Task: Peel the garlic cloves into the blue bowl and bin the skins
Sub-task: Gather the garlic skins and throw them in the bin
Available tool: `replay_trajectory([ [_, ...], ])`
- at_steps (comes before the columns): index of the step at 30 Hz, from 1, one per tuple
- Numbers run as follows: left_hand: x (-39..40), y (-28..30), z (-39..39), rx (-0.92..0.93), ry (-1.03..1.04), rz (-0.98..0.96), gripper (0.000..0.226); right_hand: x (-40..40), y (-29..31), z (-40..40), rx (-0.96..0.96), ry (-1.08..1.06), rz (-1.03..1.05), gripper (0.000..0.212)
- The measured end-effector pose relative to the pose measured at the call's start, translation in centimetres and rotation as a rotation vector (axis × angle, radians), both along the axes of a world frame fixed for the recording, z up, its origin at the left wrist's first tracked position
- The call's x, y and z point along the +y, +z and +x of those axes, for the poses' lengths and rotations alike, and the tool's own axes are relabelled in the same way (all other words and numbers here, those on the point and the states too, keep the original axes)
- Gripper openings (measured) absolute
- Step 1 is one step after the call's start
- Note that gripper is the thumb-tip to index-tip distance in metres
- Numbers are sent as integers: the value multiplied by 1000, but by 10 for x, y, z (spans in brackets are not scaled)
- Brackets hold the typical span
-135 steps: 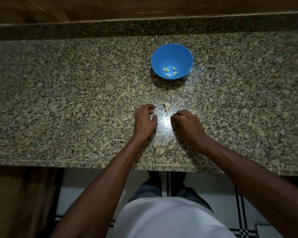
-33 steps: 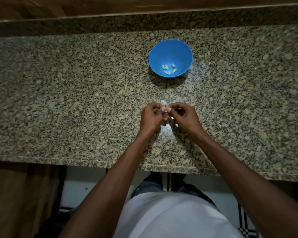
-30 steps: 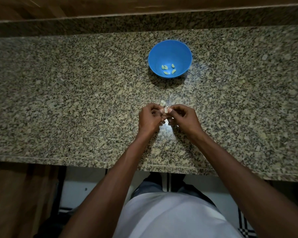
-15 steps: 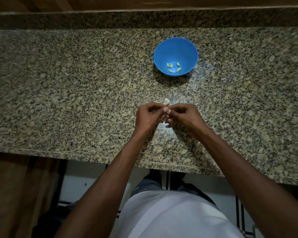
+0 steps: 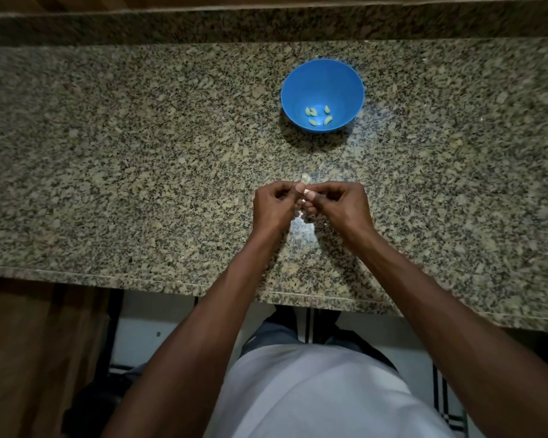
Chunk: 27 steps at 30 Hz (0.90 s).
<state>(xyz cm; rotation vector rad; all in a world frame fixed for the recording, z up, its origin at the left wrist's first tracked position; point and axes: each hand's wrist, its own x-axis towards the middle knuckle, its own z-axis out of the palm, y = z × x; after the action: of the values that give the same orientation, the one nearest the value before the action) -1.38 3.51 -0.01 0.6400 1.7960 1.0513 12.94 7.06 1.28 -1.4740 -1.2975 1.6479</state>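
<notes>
Garlic clove: a small pale clove point(image 5: 303, 197) sits pinched between the fingertips of both hands, above the counter and near its front half; almost all of it is hidden, so its long axis and the way it points cannot be told.
Left hand: the left hand point(image 5: 274, 205) is curled, thumb and forefinger closed on the clove from the left side, knuckles up.
Right hand: the right hand point(image 5: 342, 205) is curled the same way, thumb tip meeting the left thumb at the clove, gripping it from the right.
Loose piece: a pale garlic bit point(image 5: 305, 177) lies on the stone just beyond the fingertips, between the hands and the bowl; whether it is a clove or skin cannot be told.
Blue bowl: the blue bowl point(image 5: 321, 75) stands upright farther back on the counter, well apart from the hands and slightly to the right of them.
Peeled cloves: five small yellowish peeled cloves point(image 5: 318, 115) lie on the bowl's floor, spread loosely, their long axes pointing different ways.
Counter: a speckled granite counter point(image 5: 124, 172) carries everything, with a raised granite ledge along its back.
Person: a white shirt point(image 5: 317, 393) and dark trousers show below the counter edge, over a tiled floor.
</notes>
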Motion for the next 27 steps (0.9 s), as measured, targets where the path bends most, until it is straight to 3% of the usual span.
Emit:
replay_trajectory([
  [3, 1, 2, -3, -150, -4, -23, 20, 2, -1, 1, -56, 16, 23, 12],
  [8, 4, 4, -8, -283, -24, -74, 27, 7, 1, 5, 23, 42, -23, 12],
  [13, 3, 7, -13, -435, -53, -149, 10, 6, -1, 8, 19, 63, -46, 11],
  [18, 1, 10, -15, -532, -29, -137, 11, 7, 0, 10, 33, 87, -51, 13],
  [24, -8, 5, -17, -457, 27, -57, 10, 5, -3, 14, 155, 52, -188, 25],
  [27, -13, 6, -16, -312, 6, -28, 19, 3, -3, 17, 177, 56, -243, 25],
])
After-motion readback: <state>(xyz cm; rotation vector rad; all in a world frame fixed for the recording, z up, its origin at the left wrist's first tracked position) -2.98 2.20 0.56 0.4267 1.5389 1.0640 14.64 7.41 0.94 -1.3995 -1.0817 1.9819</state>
